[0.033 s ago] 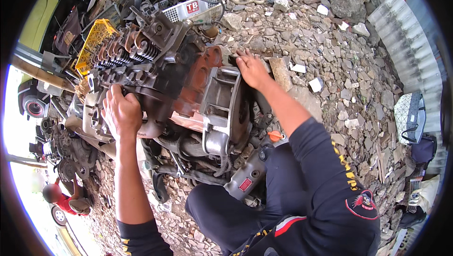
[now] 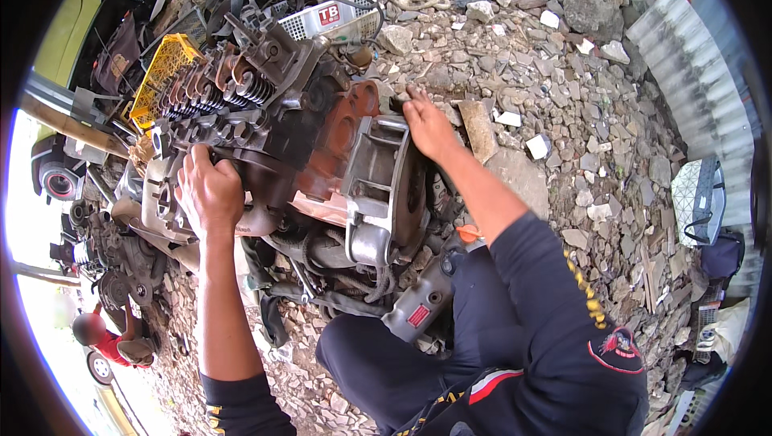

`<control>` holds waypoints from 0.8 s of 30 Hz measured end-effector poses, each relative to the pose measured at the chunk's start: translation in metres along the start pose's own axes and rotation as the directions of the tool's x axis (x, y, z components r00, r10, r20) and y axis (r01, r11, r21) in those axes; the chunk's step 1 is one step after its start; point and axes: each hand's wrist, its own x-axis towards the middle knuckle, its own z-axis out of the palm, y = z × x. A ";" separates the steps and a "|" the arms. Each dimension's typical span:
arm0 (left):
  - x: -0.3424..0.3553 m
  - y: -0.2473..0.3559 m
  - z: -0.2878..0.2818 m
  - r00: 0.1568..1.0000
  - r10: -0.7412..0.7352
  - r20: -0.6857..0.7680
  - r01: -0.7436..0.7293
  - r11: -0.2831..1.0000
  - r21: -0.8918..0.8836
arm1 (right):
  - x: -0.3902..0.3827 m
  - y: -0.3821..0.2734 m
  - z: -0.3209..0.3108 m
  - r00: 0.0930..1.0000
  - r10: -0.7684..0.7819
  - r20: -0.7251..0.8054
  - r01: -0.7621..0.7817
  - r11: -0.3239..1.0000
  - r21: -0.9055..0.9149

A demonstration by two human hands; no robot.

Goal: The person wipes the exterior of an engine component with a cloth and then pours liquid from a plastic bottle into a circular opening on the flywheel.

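Observation:
A large, greasy engine lies in front of me, with a row of valve springs and rocker arms along its far left part. At its right end is a silver-grey metal housing, beside a rust-red section. My left hand is closed over the engine's near left edge, its fingertips partly hidden. My right hand grips the far right rim of the housing, fingers bent over it. Below the housing, by my knees, lies a grey metal cover with an orange cap.
Broken stone and rubble cover the ground. A yellow crate and a white basket stand beyond the engine. Other engine parts lie left, near a crouching person in red. Corrugated sheeting and bags line the right.
The engine has shifted very slightly rightward and toward me, and my right hand has come slightly nearer with it. My left hand keeps its hold.

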 end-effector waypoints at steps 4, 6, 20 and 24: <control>-0.001 -0.005 -0.004 0.999 -0.028 0.040 0.028 1.000 0.003 | -0.051 -0.026 0.016 0.999 -0.043 -0.034 0.050 0.967 0.248; -0.003 -0.010 -0.003 0.999 -0.035 0.029 0.035 0.999 0.006 | -0.061 -0.041 0.008 1.000 0.007 0.028 -0.015 0.955 0.296; -0.004 -0.004 -0.005 0.999 -0.036 0.001 0.036 0.999 -0.035 | -0.041 -0.088 0.024 0.968 -0.128 0.214 0.213 0.873 -0.439; -0.004 -0.004 -0.011 0.998 -0.043 0.055 0.045 0.998 -0.033 | -0.032 -0.095 0.004 0.952 -0.114 0.284 0.241 0.850 -0.468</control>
